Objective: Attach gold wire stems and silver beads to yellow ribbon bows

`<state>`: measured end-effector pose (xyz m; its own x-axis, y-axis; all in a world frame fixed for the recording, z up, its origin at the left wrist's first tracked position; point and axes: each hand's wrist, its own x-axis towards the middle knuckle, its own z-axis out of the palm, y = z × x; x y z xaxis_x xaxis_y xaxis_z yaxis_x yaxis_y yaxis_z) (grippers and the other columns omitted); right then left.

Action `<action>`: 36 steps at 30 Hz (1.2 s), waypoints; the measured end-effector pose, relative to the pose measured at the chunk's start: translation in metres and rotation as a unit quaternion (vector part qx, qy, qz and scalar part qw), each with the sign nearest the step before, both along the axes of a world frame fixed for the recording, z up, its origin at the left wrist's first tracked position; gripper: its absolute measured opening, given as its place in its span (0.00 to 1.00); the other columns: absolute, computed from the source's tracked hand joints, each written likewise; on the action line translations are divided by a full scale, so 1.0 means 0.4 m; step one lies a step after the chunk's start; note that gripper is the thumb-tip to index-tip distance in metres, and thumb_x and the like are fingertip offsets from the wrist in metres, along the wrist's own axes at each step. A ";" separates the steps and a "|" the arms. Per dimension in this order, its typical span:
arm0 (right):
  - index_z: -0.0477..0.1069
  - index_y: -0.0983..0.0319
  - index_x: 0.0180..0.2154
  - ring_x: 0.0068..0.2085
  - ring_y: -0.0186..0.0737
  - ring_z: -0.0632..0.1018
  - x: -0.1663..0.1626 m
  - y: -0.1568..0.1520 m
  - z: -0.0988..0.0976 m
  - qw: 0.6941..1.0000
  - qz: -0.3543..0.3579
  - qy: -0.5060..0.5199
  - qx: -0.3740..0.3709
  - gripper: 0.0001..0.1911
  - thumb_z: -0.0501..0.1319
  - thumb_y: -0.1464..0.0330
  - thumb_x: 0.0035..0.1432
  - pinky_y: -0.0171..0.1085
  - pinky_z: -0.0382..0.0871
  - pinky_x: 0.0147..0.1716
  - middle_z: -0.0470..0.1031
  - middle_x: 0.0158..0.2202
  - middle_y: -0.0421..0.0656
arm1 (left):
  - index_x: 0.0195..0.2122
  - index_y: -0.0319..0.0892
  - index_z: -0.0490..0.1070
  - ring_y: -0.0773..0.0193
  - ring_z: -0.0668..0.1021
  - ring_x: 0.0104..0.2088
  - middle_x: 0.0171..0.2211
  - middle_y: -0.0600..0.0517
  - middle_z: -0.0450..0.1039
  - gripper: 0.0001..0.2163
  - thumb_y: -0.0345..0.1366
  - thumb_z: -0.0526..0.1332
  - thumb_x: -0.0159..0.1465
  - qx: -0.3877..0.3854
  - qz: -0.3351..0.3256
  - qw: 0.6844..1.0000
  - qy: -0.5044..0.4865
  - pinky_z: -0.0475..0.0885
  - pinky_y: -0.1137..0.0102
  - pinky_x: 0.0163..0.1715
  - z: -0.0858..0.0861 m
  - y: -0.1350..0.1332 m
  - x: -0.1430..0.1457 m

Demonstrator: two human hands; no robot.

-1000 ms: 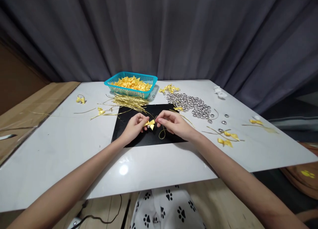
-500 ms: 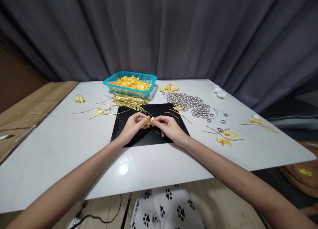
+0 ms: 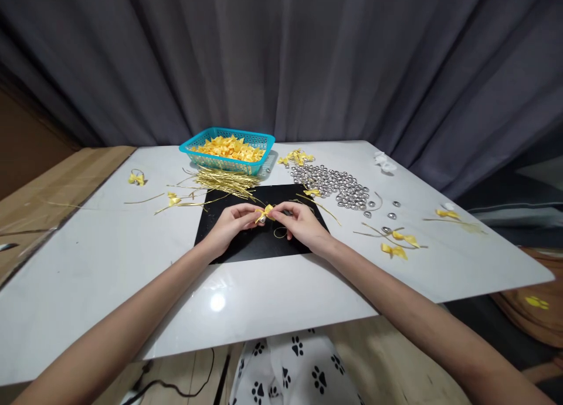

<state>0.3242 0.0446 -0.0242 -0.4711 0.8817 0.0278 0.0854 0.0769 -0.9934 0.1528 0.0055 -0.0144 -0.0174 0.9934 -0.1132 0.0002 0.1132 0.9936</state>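
- The bow could, I judge, slip or twist between the fingertips: it is small, looks slick, and is held only near its edges.
- The silver bead just below the bow, by the left fingertips, could be pushed off centre if the 2 hands pull unevenly; how it is fastened cannot be seen.
- The gold loop hanging just below the right fingers could snag on them or kink, being thin and loose.
- The bow lies between the 2 sets of fingertips, over the black mat; whether it touches the mat I cannot tell.
- The left hand has its thumb and fingers drawn into a narrow pinch on the bow's left side.
- The right hand pinches the bow's right side with thumb and forefinger, nearly meeting the left fingertips.
- Beyond the left fingers are a bundle of gold cords and, farther off, a blue basket of bows.
- Beyond and right of the right fingers, a heap of silver beads lies on the worktop.
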 end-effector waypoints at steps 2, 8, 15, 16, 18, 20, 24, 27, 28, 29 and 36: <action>0.70 0.65 0.33 0.18 0.24 0.61 0.006 0.003 0.006 0.999 -0.029 0.009 0.037 0.10 0.60 0.64 0.54 0.26 0.59 0.13 0.72 0.29 0.41 | 0.31 0.39 0.75 0.66 0.77 0.29 0.27 0.51 0.76 0.12 0.41 0.68 0.49 0.007 0.008 1.000 0.012 0.71 0.71 0.34 -0.003 -0.001 0.006; 0.66 0.62 0.34 0.16 0.22 0.59 0.058 0.001 0.083 0.982 -0.023 0.175 0.063 0.13 0.61 0.59 0.54 0.26 0.55 0.12 0.67 0.26 0.36 | 0.30 0.38 0.72 0.66 0.77 0.27 0.24 0.51 0.75 0.12 0.42 0.67 0.51 0.037 0.005 0.998 0.059 0.70 0.72 0.30 -0.026 0.001 0.014; 0.62 0.58 0.33 0.15 0.23 0.45 0.140 -0.001 0.164 0.971 -0.006 0.236 0.044 0.13 0.62 0.58 0.53 0.29 0.39 0.11 0.51 0.22 0.32 | 0.28 0.37 0.71 0.67 0.76 0.25 0.23 0.51 0.75 0.13 0.41 0.68 0.48 0.023 0.025 0.999 0.035 0.70 0.71 0.30 -0.030 0.004 0.012; 0.61 0.58 0.33 0.15 0.23 0.45 0.145 0.000 0.166 0.971 -0.012 0.232 0.057 0.14 0.61 0.56 0.54 0.30 0.39 0.12 0.50 0.21 0.32 | 0.28 0.37 0.71 0.67 0.76 0.25 0.22 0.51 0.75 0.12 0.40 0.68 0.48 0.021 0.027 0.999 0.035 0.70 0.71 0.30 -0.029 0.004 0.012; 0.61 0.57 0.33 0.16 0.24 0.44 0.148 0.001 0.166 0.974 -0.018 0.209 0.083 0.14 0.59 0.54 0.55 0.30 0.39 0.12 0.50 0.21 0.32 | 0.27 0.37 0.71 0.67 0.76 0.25 0.22 0.51 0.75 0.12 0.40 0.67 0.49 0.017 0.028 0.999 0.040 0.70 0.71 0.30 -0.027 0.003 0.011; 0.62 0.56 0.34 0.15 0.24 0.45 0.150 0.000 0.165 0.978 -0.017 0.182 0.097 0.14 0.58 0.54 0.56 0.31 0.40 0.12 0.54 0.21 0.33 | 0.28 0.37 0.71 0.67 0.76 0.25 0.23 0.51 0.75 0.11 0.40 0.67 0.50 0.018 0.024 0.998 0.054 0.69 0.71 0.30 -0.026 0.002 0.010; 0.64 0.55 0.36 0.15 0.23 0.48 0.199 0.010 0.183 0.953 -0.088 0.228 0.177 0.09 0.60 0.58 0.57 0.30 0.41 0.12 0.63 0.25 0.35 | 0.26 0.38 0.71 0.68 0.75 0.24 0.22 0.51 0.74 0.10 0.40 0.65 0.53 0.029 0.008 0.996 0.090 0.68 0.73 0.29 -0.020 0.001 0.010; 0.66 0.54 0.34 0.16 0.23 0.48 0.271 0.029 0.203 0.899 -0.204 0.276 0.273 0.05 0.58 0.61 0.60 0.31 0.42 0.15 0.64 0.28 0.36 | 0.25 0.38 0.71 0.68 0.74 0.24 0.22 0.51 0.74 0.10 0.40 0.64 0.54 0.030 -0.006 0.994 0.105 0.68 0.73 0.29 -0.013 -0.002 0.013; 0.67 0.54 0.33 0.16 0.23 0.48 0.290 0.035 0.207 0.895 -0.216 0.276 0.275 0.05 0.56 0.62 0.61 0.31 0.42 0.15 0.64 0.29 0.36 | 0.25 0.38 0.71 0.68 0.74 0.24 0.22 0.51 0.74 0.10 0.40 0.64 0.54 0.032 -0.012 0.994 0.107 0.68 0.73 0.29 -0.010 -0.003 0.014; 0.67 0.55 0.32 0.17 0.23 0.48 0.304 0.040 0.210 0.896 -0.215 0.275 0.274 0.06 0.56 0.62 0.61 0.31 0.41 0.16 0.64 0.29 0.36 | 0.25 0.39 0.71 0.67 0.74 0.24 0.22 0.51 0.74 0.09 0.40 0.64 0.54 0.034 -0.017 0.993 0.108 0.68 0.72 0.28 -0.007 -0.004 0.015; 0.69 0.55 0.35 0.15 0.24 0.51 0.250 0.051 0.191 0.897 -0.179 0.303 0.267 0.02 0.59 0.69 0.58 0.32 0.41 0.13 0.59 0.25 0.36 | 0.25 0.39 0.72 0.68 0.72 0.23 0.21 0.52 0.73 0.10 0.42 0.65 0.52 0.030 -0.021 0.994 0.102 0.67 0.73 0.26 0.006 -0.006 0.022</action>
